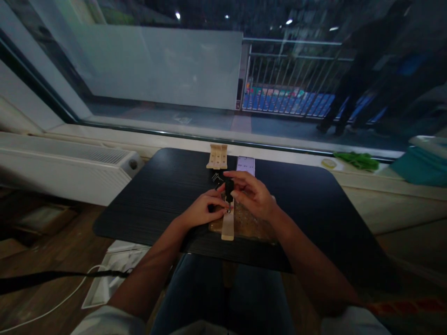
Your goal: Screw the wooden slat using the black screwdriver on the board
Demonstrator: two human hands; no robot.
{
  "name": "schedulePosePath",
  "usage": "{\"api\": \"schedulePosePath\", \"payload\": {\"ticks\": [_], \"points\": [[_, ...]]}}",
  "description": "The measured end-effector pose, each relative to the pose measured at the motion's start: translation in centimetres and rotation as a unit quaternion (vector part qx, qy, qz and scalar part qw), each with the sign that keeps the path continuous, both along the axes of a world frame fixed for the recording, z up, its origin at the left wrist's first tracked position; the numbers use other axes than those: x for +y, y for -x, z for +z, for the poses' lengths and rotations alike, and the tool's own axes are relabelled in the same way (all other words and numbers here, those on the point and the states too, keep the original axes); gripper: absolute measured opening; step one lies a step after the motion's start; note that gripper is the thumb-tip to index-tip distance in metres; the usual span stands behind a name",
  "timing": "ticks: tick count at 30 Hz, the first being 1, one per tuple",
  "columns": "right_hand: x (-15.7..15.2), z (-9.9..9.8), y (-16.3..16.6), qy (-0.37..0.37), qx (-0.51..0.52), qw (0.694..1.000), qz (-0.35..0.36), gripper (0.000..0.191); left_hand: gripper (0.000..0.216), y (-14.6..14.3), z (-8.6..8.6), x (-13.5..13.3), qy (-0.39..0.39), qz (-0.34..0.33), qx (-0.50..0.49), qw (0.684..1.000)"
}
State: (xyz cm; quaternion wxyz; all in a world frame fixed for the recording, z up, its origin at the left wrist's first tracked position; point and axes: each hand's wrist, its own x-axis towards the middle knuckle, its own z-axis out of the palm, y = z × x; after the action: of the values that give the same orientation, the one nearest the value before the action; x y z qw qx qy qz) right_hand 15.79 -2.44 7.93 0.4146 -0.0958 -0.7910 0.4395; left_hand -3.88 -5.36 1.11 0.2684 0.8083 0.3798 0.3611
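Observation:
My right hand [254, 194] grips the black handle of a screwdriver [229, 190], held upright with its shaft pointing down. The tip meets a small shiny metal piece, too small to make out, on a pale beige strip [228, 228]. My left hand [206, 208] is closed at the tip, its thumb and finger pinching beside the metal piece; what lies between them is hidden. Under the strip is a brown, speckled flat block [247, 228], partly covered by my right hand. Several thin metal pieces [216, 177] lie just beyond my hands.
The dark table [167, 186] also bears beige moulded pieces [218, 157] and a lit phone [246, 164] at the back. A window sill behind holds green leaves [359, 160] and a teal container [421, 163]. A white radiator [70, 165] stands left. Beyond the glass, people [359, 70] stand.

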Motion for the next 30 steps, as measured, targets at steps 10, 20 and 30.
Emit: {"api": "schedulePosePath", "payload": {"ticks": [10,20,30], "points": [[0.2,0.1,0.3,-0.010,0.020,0.998,-0.064,0.023,0.018,-0.1,0.0,-0.3,-0.008,0.018,0.007,1.000],[0.4,-0.2,0.6,-0.124,0.056,0.985,-0.109,0.024,0.019,-0.1,-0.1,-0.2,-0.004,0.014,0.000,1.000],[0.5,0.7,-0.7,-0.074,0.005,0.997,-0.022,0.028,0.020,-0.2,0.2,-0.4,-0.012,0.020,0.015,1.000]]}}
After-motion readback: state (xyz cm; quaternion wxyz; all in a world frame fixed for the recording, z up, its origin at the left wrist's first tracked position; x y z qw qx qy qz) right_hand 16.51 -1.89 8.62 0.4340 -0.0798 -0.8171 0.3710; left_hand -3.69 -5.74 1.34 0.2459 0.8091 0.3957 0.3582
